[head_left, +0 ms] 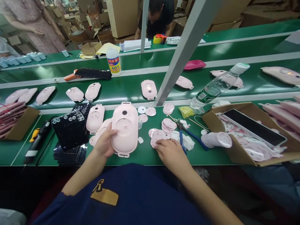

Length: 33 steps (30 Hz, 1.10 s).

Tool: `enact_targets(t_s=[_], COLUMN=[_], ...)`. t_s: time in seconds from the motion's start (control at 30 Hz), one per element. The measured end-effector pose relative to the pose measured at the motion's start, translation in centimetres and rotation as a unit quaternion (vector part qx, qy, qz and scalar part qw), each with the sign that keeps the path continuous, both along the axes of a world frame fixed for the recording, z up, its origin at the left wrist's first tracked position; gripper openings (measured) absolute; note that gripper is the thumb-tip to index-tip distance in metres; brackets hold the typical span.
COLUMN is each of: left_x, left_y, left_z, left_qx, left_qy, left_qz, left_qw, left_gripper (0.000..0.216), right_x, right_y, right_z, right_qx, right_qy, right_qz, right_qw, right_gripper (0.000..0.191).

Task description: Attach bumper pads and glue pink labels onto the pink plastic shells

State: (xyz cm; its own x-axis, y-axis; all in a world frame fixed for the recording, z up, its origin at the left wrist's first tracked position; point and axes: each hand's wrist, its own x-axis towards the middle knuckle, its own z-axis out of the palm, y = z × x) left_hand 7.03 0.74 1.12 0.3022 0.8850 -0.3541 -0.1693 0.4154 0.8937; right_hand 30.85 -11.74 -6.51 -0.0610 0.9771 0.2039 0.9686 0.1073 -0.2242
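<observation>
My left hand point(105, 142) grips the left edge of a pink oval plastic shell point(125, 129), holding it face up just above the green bench near the front edge. My right hand point(170, 153) rests fingers-down on a pile of round pink stickers point(157, 136) to the right of the shell; its fingertips are curled onto the top disc. More round stickers point(168, 124) lie in small stacks beyond that hand. Another pink shell point(95, 117) lies left of the held one.
Blue-handled pliers point(187, 134) lie right of my right hand. A cardboard box point(236, 150) with stickers and a black tray sits at right, a clear bottle point(215, 87) leans behind it. Black blister sheets point(70, 125) and a screwdriver point(37, 142) lie left. A grey post point(185, 50) rises centre. Pink shells line the conveyor; people stand beyond.
</observation>
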Motion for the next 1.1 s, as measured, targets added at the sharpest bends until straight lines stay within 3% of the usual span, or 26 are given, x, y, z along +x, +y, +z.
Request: enact_targets(t_s=[0.13,0.3,0.5,0.7,0.77,0.87,0.93,1.03,1.1], left_x=[-0.1,-0.5,-1.3,-1.7,-1.6,-1.1,-0.6,0.2,0.4], left_y=[-0.9,-1.9,-2.6,-2.7,-2.8,-3.2,-3.7,-4.6,-5.2], left_z=[-0.4,0.0,-0.1,-0.8,-0.8,-0.9,-0.9,-0.7,-0.4], left_qx=[-0.008,-0.030,-0.047,-0.047,-0.051,-0.047,-0.035,-0.019,-0.023], left_qy=[-0.054,-0.086,-0.116,-0.127,-0.129,-0.129,-0.127,-0.131,-0.142], left_qz=[0.004,0.012,0.026,0.027,0.022,0.021,0.014,-0.020,-0.031], left_qw=[0.999,0.996,0.992,0.990,0.990,0.990,0.991,0.991,0.989], left_gripper=[0.056,0.061,0.065,0.068,0.071,0.074,0.074,0.073,0.074], right_x=[-0.2,-1.1,-0.6,0.2,-0.1,-1.6,-3.3,-6.0,-7.4], right_y=[0.4,1.2,1.5,1.7,1.6,1.1,0.8,0.8,1.0], right_z=[1.2,2.0,2.1,1.5,2.4,5.5,8.1,10.9,11.3], right_qx=[-0.057,-0.104,-0.128,-0.093,-0.042,0.171,0.296,0.317,0.284], right_qy=[-0.064,-0.106,-0.038,0.000,-0.013,-0.030,-0.018,-0.001,-0.003], right_qz=[-0.006,-0.037,-0.071,-0.059,-0.089,-0.119,-0.082,-0.003,0.044], right_qw=[0.996,0.988,0.989,0.994,0.995,0.977,0.951,0.948,0.958], right_gripper=[0.016,0.024,0.026,0.020,0.025,0.025,0.016,0.006,0.008])
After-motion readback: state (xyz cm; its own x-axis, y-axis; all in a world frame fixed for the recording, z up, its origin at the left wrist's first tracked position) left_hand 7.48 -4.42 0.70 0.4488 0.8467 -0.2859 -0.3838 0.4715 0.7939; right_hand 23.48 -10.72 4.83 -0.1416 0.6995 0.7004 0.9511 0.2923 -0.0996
